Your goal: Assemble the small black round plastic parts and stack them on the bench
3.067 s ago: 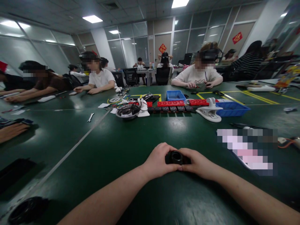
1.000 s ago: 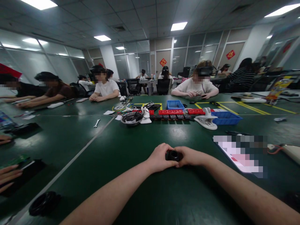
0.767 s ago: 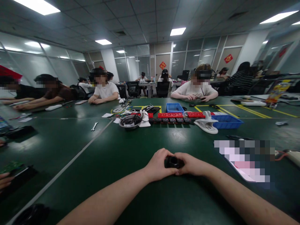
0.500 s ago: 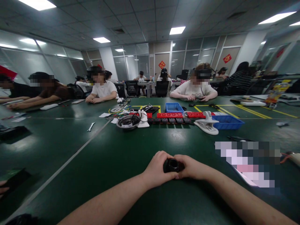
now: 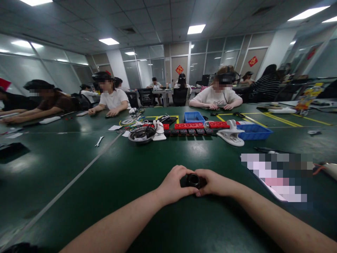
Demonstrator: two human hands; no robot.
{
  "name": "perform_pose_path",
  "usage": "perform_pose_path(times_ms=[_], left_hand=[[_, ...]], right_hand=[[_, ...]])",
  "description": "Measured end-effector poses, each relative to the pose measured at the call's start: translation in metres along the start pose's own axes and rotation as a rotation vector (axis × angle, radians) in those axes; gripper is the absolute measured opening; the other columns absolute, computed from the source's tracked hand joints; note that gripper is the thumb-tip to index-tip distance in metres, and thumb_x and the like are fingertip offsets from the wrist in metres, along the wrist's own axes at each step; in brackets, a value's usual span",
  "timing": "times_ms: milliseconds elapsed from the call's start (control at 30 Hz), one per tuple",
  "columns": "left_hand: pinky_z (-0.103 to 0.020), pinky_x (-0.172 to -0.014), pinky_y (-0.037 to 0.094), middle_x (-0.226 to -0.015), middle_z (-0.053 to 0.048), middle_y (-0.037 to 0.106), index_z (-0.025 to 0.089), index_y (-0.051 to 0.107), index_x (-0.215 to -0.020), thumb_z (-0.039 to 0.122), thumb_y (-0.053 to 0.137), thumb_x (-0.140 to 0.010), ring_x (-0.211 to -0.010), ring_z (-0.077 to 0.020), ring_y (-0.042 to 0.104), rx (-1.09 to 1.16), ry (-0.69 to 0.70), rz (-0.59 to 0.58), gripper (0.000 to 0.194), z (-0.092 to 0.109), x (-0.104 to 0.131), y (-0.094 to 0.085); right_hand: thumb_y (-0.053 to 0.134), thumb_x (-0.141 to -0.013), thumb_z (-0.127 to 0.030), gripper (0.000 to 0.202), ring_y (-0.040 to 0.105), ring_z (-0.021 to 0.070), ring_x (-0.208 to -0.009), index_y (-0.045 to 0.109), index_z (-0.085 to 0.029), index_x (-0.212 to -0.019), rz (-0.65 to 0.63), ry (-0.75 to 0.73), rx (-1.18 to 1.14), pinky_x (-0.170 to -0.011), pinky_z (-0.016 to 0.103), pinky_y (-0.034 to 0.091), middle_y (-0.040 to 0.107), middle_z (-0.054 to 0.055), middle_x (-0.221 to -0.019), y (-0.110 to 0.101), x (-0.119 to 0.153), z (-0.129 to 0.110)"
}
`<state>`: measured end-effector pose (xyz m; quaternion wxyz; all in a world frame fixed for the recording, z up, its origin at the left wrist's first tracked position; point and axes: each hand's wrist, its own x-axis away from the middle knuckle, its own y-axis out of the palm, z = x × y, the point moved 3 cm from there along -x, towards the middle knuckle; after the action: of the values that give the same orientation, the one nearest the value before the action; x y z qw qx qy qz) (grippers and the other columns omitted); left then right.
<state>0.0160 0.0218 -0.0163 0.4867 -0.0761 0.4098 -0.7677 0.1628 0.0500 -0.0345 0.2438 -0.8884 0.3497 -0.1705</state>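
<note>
Fingers of left hand [image 5: 176, 186] and right hand [image 5: 214, 182] pinch black ring [image 5: 194, 180] above green table [image 5: 147, 165]; ceiling light [image 5: 196, 29] glows at twelve o'clock.

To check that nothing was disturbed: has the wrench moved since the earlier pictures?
No. The wrench lies in the same place, left of the pale table seam.
</note>
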Motion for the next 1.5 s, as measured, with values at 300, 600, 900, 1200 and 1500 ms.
perform_pose_path(times_ms=[300,600,900,1200,1500], left_hand=[[-0.027,-0.071,0.038,-0.086,-0.002,0.050,0.020,0.055,-0.093,0.039,0.063,-0.063,-0.083,-0.0169,0.046,0.011,-0.075,-0.014,0.037,0.000,0.001,0.001],[-0.028,-0.069,0.038,-0.085,-0.002,0.050,0.020,0.054,-0.092,0.038,0.063,-0.062,-0.082,-0.0171,0.046,0.000,-0.118,0.057,0.036,0.000,0.000,0.006],[-0.032,-0.074,0.037,-0.085,-0.002,0.050,0.020,0.053,-0.089,0.032,0.065,-0.061,-0.084,-0.0187,0.047,-0.078,-0.231,0.218,0.033,-0.001,0.003,0.011],[-0.033,-0.072,0.037,-0.081,-0.001,0.051,0.019,0.053,-0.084,0.036,0.065,-0.059,-0.080,-0.0190,0.048,-0.148,-0.273,0.270,0.032,-0.002,0.002,0.011],[-0.025,-0.064,0.039,-0.080,-0.001,0.051,0.020,0.057,-0.090,0.035,0.064,-0.060,-0.078,-0.0161,0.048,-0.016,-0.132,0.051,0.034,-0.004,0.000,-0.002]], right_hand=[[0.069,-0.054,-0.022,0.038,0.054,0.0173,-0.078,0.055,-0.015,-0.089,-0.013,0.008,-0.083,-0.067,0.025,0.041,0.059,-0.001,-0.084,0.001,-0.001,0.004],[0.071,-0.048,-0.034,0.039,0.050,0.0149,-0.068,0.054,-0.015,-0.077,0.134,0.004,0.152,-0.056,0.021,0.036,0.054,-0.002,-0.073,0.001,-0.004,0.006],[0.066,-0.053,-0.036,0.030,0.049,0.0129,-0.059,0.047,-0.016,-0.066,0.389,0.149,0.405,-0.049,0.021,0.030,0.053,0.000,-0.067,0.010,-0.003,-0.006],[0.059,-0.063,-0.032,0.021,0.051,0.0161,-0.064,0.050,-0.016,-0.072,0.442,0.266,0.492,-0.054,0.024,0.033,0.055,0.005,-0.074,0.017,-0.004,-0.011],[0.068,-0.055,-0.024,0.053,0.051,0.0167,-0.078,0.049,-0.018,-0.104,0.169,-0.025,0.083,-0.065,0.025,0.040,0.055,0.003,-0.095,0.000,0.003,-0.009]])
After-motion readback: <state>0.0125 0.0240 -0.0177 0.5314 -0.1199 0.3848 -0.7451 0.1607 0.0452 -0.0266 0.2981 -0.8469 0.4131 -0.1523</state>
